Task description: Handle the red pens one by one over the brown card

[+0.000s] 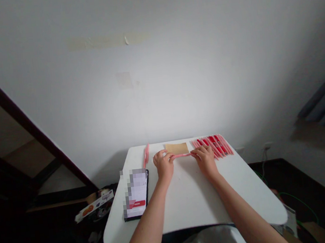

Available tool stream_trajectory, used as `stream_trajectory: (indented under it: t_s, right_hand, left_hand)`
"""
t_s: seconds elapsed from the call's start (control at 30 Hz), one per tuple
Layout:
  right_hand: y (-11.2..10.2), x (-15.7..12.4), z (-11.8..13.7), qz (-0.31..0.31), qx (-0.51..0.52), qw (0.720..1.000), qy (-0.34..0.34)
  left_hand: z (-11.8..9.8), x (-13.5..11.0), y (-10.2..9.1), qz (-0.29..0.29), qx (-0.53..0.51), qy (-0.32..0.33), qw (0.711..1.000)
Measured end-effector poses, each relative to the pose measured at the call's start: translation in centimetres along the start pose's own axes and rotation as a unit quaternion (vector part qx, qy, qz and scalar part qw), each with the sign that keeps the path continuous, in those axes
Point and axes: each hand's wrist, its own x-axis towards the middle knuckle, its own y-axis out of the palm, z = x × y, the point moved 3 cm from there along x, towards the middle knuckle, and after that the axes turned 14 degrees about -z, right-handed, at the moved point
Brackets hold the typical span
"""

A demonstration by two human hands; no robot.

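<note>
A slim pink pen [182,155] is stretched level between my two hands, a little above the white table [187,196]. My left hand [164,165] pinches its left end, and my right hand [205,160] pinches the other end. Just behind the pen lies a tan rectangular piece of paper or card [177,148]. Beyond my right hand, a row of several pink and red pens [219,145] lies side by side at the far right corner; my fingers partly cover the nearest ones. Another pink pen [146,156] lies alone to the left of my left hand.
A phone [136,195] with a lit, partly blurred screen lies at the table's left, close to my left forearm. The wall [175,108] stands right behind the table. On the dark floor at left is a printed box [94,206]; cables and cartons are at lower right.
</note>
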Motion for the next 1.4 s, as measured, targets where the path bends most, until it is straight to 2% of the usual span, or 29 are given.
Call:
stream_trajectory:
  t_s: [0.4,0.8,1.17,1.4]
  right_hand:
    - [-0.06,0.01,0.0,0.007,0.025,1.0,-0.006]
    - [0.31,0.0,-0.07,0.016,0.047,0.999,-0.002]
    - [0.58,-0.16,-0.42,0.039,0.07,0.996,0.04]
    - [0.7,-0.16,-0.43,0.039,0.099,0.992,0.066]
  left_hand:
    - [0.04,-0.15,0.15,0.011,-0.002,0.008,1.0]
    - [-0.66,-0.05,-0.25,0.06,0.031,-0.022,0.997]
    - [-0.47,-0.25,0.02,0.03,-0.006,0.017,0.999]
    - [-0.56,-0.3,0.04,0.043,-0.003,0.021,0.999]
